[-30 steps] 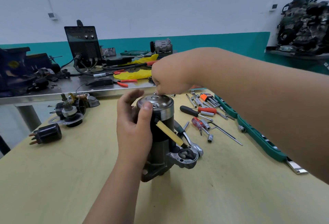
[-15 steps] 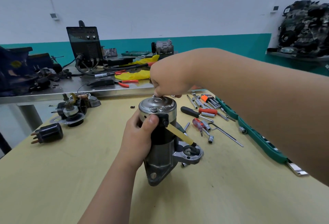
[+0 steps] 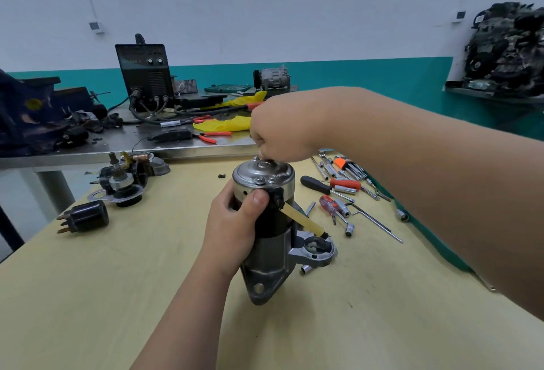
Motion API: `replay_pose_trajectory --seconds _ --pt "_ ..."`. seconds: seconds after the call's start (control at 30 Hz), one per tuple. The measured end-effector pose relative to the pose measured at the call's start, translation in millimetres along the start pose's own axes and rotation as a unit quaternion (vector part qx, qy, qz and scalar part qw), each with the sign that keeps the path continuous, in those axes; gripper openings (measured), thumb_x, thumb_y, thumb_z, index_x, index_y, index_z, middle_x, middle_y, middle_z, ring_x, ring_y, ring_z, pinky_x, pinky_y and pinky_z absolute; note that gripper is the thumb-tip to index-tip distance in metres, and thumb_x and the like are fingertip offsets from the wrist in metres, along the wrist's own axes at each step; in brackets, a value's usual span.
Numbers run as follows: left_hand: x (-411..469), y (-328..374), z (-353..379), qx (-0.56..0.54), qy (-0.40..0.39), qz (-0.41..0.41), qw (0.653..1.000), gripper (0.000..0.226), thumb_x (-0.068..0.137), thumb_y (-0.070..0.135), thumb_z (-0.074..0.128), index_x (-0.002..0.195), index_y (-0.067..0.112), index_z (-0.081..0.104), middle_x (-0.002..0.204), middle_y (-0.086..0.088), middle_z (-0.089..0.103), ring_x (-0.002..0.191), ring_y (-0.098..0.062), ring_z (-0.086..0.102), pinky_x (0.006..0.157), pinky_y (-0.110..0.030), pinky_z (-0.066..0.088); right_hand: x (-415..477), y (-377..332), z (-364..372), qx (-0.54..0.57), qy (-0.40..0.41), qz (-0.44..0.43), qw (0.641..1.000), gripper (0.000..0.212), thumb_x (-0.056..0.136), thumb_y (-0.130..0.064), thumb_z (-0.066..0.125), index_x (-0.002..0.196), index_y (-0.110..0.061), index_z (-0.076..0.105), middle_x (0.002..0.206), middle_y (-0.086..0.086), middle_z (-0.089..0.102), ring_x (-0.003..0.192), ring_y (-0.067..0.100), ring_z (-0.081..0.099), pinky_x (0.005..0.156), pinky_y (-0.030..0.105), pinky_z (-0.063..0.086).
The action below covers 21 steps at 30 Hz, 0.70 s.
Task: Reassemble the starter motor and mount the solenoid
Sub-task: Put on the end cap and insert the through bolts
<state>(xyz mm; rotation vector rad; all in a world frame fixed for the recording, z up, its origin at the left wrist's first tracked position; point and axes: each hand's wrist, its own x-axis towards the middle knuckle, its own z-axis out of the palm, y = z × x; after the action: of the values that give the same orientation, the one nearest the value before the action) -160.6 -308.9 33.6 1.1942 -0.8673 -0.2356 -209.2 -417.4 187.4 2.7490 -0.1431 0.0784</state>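
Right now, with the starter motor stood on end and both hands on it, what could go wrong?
1. The starter motor stands on its narrow nose on the table, steadied only by the left hand; a twist from above could tip it.
2. The right hand pinches what looks like a small fastener at the far rim of the end cap; dropped, it could roll off among the loose sockets.
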Motion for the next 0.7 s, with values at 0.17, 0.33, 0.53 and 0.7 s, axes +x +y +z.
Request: replay_pose_trajectory --seconds 0.17,0.33,0.53,0.7 --pt "-4.6 0.3 -10.6 0.031 0.043 0.019 0.998 0.048 0.059 0.058 0.063 0.099 0.032 0.066 0.088 0.016 0.074 0.086 -0.001 0.067 0.071 -0.018 0.053 -17.8 27.1 37.6 0.101 0.058 0.008 0.993 0.022 0.098 -0.023 0.042 0.087 -0.021 0.061 0.086 -0.002 0.061 0.077 0.016 0.057 0.063 0.027 0.044" --pt "-5.6 8.0 -40.0 0.066 0.068 0.041 0.995 0.047 0.058 0.059 0.062 0.097 0.034 0.065 0.086 0.021 0.073 0.083 0.004 0.067 0.068 -0.014 0.051 -69.8 27.5 149.8 -0.063 -0.102 -0.081 0.990 0.057 0.088 -0.011 0.053 0.139 -0.032 0.036 0.152 0.002 0.025 0.134 0.026 0.030 0.104 0.045 0.038" --pt "0.5 29.4 -55.5 0.207 -0.067 0.010 0.976 0.041 0.057 0.056 0.072 0.097 0.045 0.070 0.095 0.020 0.073 0.091 0.001 0.068 0.070 -0.011 0.049 -77.3 20.2 187.2 -0.021 -0.009 -0.173 0.985 0.034 0.097 -0.025 0.044 0.129 -0.023 0.055 0.139 -0.003 0.048 0.141 0.021 0.023 0.117 0.039 0.005" --pt "-3.5 26.5 -55.3 0.309 -0.071 -0.048 0.947 0.053 0.048 0.059 0.078 0.099 0.049 0.066 0.094 0.026 0.071 0.087 0.006 0.067 0.073 -0.017 0.048 -81.9 18.9 190.5 0.079 0.041 -0.058 0.994 0.032 0.097 -0.037 0.038 0.122 -0.025 0.055 0.132 -0.006 0.051 0.131 0.012 0.036 0.119 0.030 0.005"
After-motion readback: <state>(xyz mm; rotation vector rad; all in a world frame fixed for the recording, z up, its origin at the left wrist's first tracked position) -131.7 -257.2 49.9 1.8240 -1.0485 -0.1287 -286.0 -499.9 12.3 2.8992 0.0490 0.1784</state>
